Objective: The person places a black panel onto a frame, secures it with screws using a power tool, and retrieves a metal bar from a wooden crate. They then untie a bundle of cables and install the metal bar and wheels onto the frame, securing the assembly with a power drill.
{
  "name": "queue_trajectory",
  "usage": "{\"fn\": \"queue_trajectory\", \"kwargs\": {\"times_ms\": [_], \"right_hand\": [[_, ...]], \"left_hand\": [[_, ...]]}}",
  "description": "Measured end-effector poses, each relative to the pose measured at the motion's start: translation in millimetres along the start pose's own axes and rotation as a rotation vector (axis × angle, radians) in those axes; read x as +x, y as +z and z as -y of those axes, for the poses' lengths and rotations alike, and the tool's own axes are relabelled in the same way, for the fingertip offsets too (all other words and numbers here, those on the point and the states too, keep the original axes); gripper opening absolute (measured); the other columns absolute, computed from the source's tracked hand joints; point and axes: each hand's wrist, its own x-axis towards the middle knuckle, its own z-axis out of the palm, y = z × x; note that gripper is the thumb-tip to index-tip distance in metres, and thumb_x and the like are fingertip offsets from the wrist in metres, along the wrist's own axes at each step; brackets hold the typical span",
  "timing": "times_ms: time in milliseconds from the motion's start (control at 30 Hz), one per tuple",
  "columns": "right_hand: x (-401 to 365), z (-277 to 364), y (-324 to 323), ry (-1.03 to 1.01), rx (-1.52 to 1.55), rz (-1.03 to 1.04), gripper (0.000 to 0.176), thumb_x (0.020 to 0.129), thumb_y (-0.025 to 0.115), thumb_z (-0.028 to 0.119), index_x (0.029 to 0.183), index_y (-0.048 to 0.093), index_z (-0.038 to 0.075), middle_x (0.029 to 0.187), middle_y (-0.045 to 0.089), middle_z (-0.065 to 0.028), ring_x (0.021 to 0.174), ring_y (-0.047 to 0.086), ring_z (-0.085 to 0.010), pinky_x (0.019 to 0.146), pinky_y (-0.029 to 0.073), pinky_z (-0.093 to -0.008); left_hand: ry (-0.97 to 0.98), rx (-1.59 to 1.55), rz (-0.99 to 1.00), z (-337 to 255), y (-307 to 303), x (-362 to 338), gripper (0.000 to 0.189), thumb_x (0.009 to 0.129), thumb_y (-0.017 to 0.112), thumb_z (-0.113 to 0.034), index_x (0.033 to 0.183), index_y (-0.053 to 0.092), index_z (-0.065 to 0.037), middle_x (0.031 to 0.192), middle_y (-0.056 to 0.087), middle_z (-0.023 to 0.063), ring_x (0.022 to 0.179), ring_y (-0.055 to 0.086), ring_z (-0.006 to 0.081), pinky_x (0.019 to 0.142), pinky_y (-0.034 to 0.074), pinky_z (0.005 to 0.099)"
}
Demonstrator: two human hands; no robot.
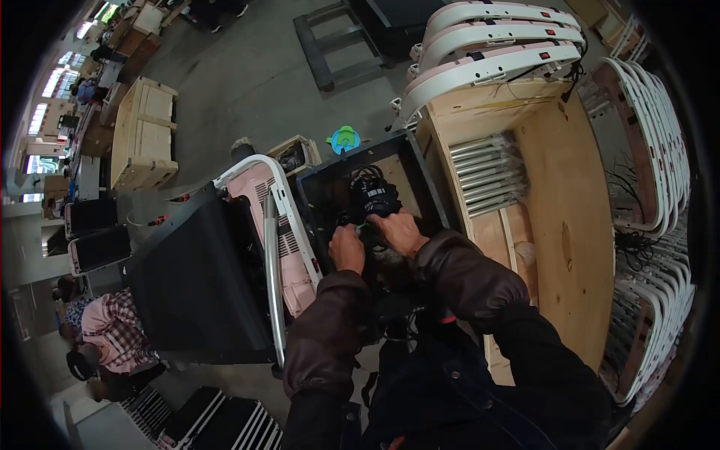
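Note:
Both of my hands are over a dark open box (425,176) in front of my body. My left hand (347,249) is closed, its fingers curled at something too small to name. Close beside it on the right, my right hand (400,232) is closed too, with a small green bit showing at its fingertips. Just beyond the fingers lies a black bundle (373,196) with coiled cable and white print. What each hand grips is hidden by the fingers and the dark parts below.
A pink and white frame (298,225) with a metal tube (272,285) leans left of the box. To the right stands a wooden crate (574,225) holding metal tubes (487,176). White curved frames (495,64) are stacked behind it. A person in a checked shirt (116,330) is at lower left.

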Motion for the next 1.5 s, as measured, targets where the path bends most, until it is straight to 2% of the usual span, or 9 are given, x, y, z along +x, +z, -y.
{"fn": "queue_trajectory", "kwargs": {"times_ms": [300,467,767,900,967,1000,1100,1133,1500], "right_hand": [[20,12,15,-0.19,-0.147,0.137,0.016,0.088,0.06,0.017,0.102,0.065,0.013,0.071,0.07,-0.0107,0.068,0.07,-0.0338,0.071,0.049,-0.0483],[19,-20,-22,-0.158,-0.103,0.258,0.034,0.084,0.067,0.018,0.118,0.07,0.012,0.076,0.069,-0.0161,0.074,0.068,-0.0395,0.068,0.051,-0.0528],[-16,-63,-44,0.024,-0.163,0.716,0.026,0.072,0.065,0.015,0.092,0.072,0.001,0.091,0.071,-0.0246,0.094,0.069,-0.0436,0.084,0.055,-0.0493],[-7,-78,-19,0.045,0.032,0.364,0.041,0.074,0.064,0.014,0.11,0.064,-0.007,0.099,0.068,-0.0309,0.101,0.065,-0.0503,0.088,0.055,-0.0503],[15,-81,-12,-0.017,-0.013,0.063,0.048,0.076,0.063,0.015,0.116,0.059,-0.01,0.101,0.067,-0.0335,0.102,0.063,-0.052,0.089,0.054,-0.0505],[29,-81,-10,0.054,-0.016,0.057,0.052,0.078,0.064,0.016,0.12,0.054,-0.012,0.102,0.066,-0.0347,0.102,0.063,-0.0518,0.09,0.054,-0.051],[45,-94,-6,0.218,-0.031,0.202,0.052,0.08,0.065,0.02,0.12,0.054,-0.011,0.104,0.067,-0.0348,0.104,0.065,-0.0493,0.091,0.054,-0.0515],[44,-99,-3,0.335,-0.017,0.342,0.048,0.08,0.067,0.023,0.116,0.058,-0.008,0.106,0.068,-0.0339,0.105,0.066,-0.047,0.09,0.055,-0.0516],[3,-7,-26,0.09,0.282,0.537,0.047,0.088,0.074,0.037,0.113,0.068,-0.002,0.109,0.07,-0.0252,0.103,0.068,-0.0414,0.086,0.054,-0.0446]], "left_hand": [[-0.346,-0.682,0.062,31,18,-21,0.028,0.101,0.053,-0.02,0.105,0.072,0.0,0.103,0.075,0.0149,0.105,0.07,0.0325,0.092,0.05,0.0454],[-0.755,-1.328,0.026,19,21,-42,0.036,0.107,0.041,-0.024,0.136,0.055,-0.007,0.142,0.057,0.0181,0.128,0.055,0.0343,0.112,0.038,0.0499],[-1.359,-1.804,-0.014,55,135,-38,0.034,0.105,0.04,-0.03,0.128,0.057,-0.011,0.142,0.053,0.0227,0.124,0.057,0.0359,0.103,0.048,0.0517],[-1.307,-2.007,0.159,88,203,-16,0.029,0.103,0.04,-0.026,0.119,0.06,-0.012,0.108,0.066,0.0146,0.089,0.064,0.0272,0.081,0.054,0.0401],[-0.786,-2.583,0.327,74,226,11,0.027,0.104,0.045,-0.032,0.118,0.066,-0.02,0.082,0.058,0.0011,0.061,0.045,0.0171,0.058,0.039,0.0329],[-1.115,-2.192,-0.021,20,198,43,0.026,0.105,0.046,-0.032,0.112,0.069,-0.021,0.069,0.043,-0.0042,0.053,0.034,0.0128,0.056,0.036,0.0287],[-1.28,-2.028,0.106,30,300,82,0.025,0.104,0.046,-0.025,0.107,0.071,-0.024,0.07,0.047,-0.0039,0.054,0.039,0.0127,0.055,0.034,0.0279],[-1.161,-1.816,0.146,-4,171,51,0.031,0.102,0.04,-0.01,0.118,0.066,-0.018,0.085,0.057,-0.0007,0.066,0.049,0.0148,0.063,0.043,0.0283],[-0.732,-2.115,-0.037,-6,144,-32,0.048,0.098,0.049,0.0,0.143,0.044,-0.016,0.115,0.063,0.0045,0.11,0.066,0.0214,0.098,0.053,0.0368]]}}
